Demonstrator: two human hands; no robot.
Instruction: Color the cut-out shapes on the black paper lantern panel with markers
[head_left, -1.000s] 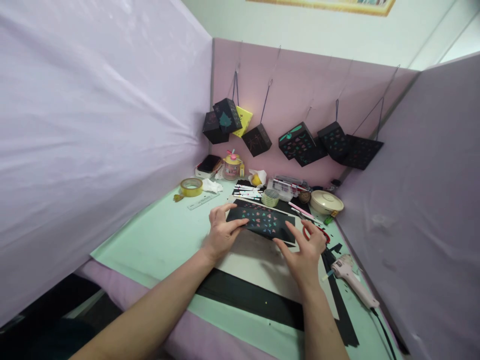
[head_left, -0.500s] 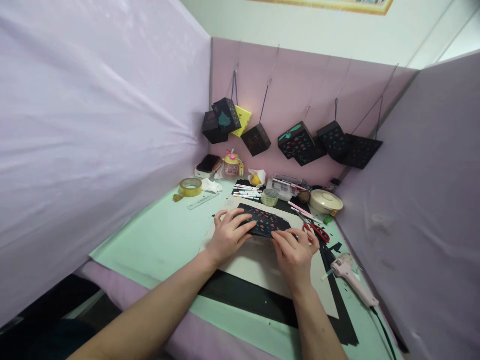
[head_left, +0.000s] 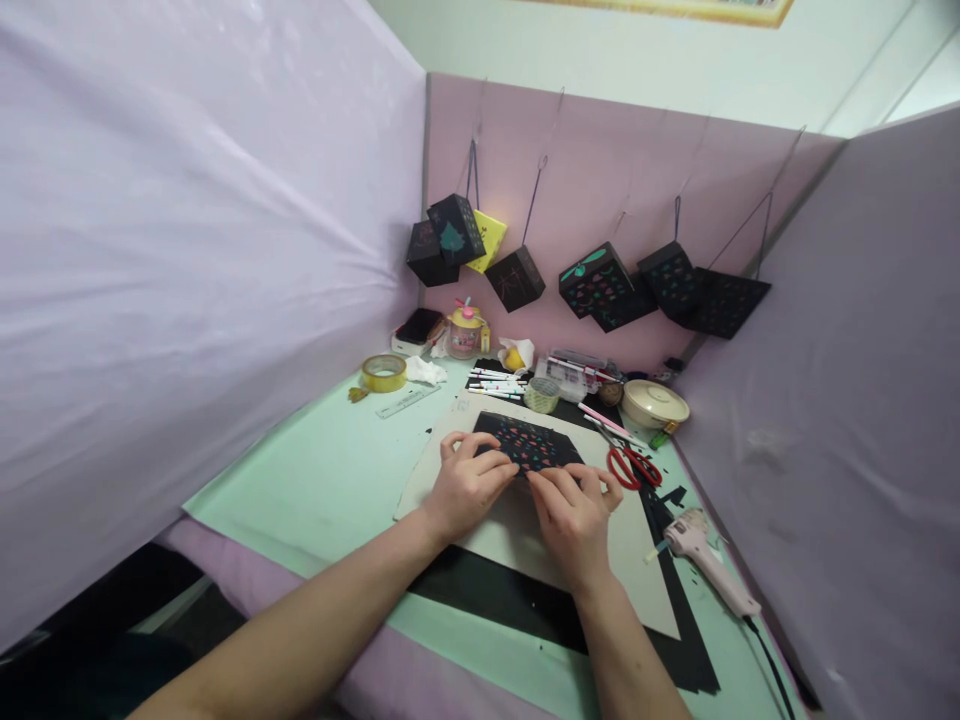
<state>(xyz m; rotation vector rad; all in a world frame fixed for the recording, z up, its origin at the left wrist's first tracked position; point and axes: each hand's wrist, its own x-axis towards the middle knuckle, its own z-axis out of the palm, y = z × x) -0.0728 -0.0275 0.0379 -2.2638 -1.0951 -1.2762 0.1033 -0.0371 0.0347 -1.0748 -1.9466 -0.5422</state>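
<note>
A black paper piece (head_left: 529, 440) covered in small coloured shapes lies on the white board (head_left: 510, 535). My left hand (head_left: 469, 485) grips its near left edge, fingers curled and pressed onto it. Close beside it, my right hand (head_left: 574, 510) pinches the near edge toward the right. The fingertips of both hands almost meet at that edge, and the underside of the paper is hidden. Beneath the board are black sheets (head_left: 499, 600). Red-handled scissors (head_left: 634, 467) rest just right of my right hand.
A glue gun (head_left: 709, 560) with a cord lies at the right. Behind are white pens (head_left: 496, 383), a tape roll (head_left: 541, 395) and a round lidded bowl (head_left: 655, 404). Yellow tape (head_left: 384, 373) and a clear ruler (head_left: 409, 402) lie left. Decorated black boxes (head_left: 600, 285) hang at the back.
My right hand has slid left along the near edge, closer to my left hand. The left hand's fingers have drawn back from the top of the black paper toward its near edge.
</note>
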